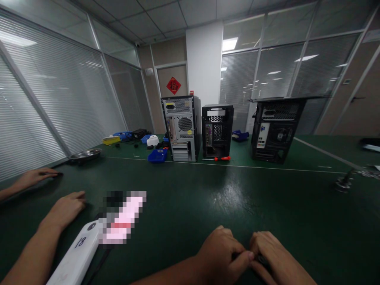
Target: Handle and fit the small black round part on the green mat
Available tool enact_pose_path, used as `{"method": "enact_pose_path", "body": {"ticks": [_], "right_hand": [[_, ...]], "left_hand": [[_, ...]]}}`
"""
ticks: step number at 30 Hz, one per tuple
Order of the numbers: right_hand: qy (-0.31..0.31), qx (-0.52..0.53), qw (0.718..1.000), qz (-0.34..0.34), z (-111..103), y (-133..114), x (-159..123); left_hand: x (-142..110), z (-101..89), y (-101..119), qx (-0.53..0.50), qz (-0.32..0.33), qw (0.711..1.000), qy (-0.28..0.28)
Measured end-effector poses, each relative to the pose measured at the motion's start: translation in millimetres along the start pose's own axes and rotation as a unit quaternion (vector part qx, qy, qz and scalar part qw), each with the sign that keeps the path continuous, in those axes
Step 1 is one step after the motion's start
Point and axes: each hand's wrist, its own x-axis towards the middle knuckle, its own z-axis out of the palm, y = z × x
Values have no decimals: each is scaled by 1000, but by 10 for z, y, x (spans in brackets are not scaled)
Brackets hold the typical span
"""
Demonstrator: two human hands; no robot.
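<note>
Close together over the green tabletop [184, 221], both of my hands meet at the bottom of the view. My left hand [221, 251] is closed, its thumb reaching across to my right hand [276, 255], whose fingers are curled in. A small dark thing [261, 259] shows beside the fingers of my right hand; its kind is hidden. Whatever sits between my fingertips is too small and covered to name.
A co-worker's hands [63, 209] rest at the left, near a white device [78, 247] marked 81 and a pixelated pink patch [126, 217]. Behind stand computer cases [179, 126], a red screwdriver [221, 158], a blue tray [158, 155] and a metal bowl [86, 154].
</note>
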Motion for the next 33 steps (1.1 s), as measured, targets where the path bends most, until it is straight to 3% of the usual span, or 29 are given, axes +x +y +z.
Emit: {"method": "enact_pose_path", "body": {"ticks": [6, 12, 17, 21, 25, 29, 33], "right_hand": [[8, -22, 999, -31, -58, -45, 29], [54, -45, 996, -55, -82, -81, 18], [62, -12, 998, -32, -57, -31, 35], [70, 44, 996, 29, -29, 64, 16], [109, 122, 976, 142, -146, 185, -32], [173, 121, 943, 257, -527, 466, -145], [179, 76, 925, 327, -963, 946, -394]], "left_hand": [[8, 29, -19, 26, 4, 1000, 1], [5, 45, -35, 37, 9, 999, 3], [-11, -17, 37, 19, -12, 1000, 5], [-4, -53, 84, -16, -28, 999, 16], [21, -66, 96, -39, -37, 998, 25], [40, -77, 95, -47, -51, 998, 7], [49, -61, 89, -43, -53, 998, 0]]}}
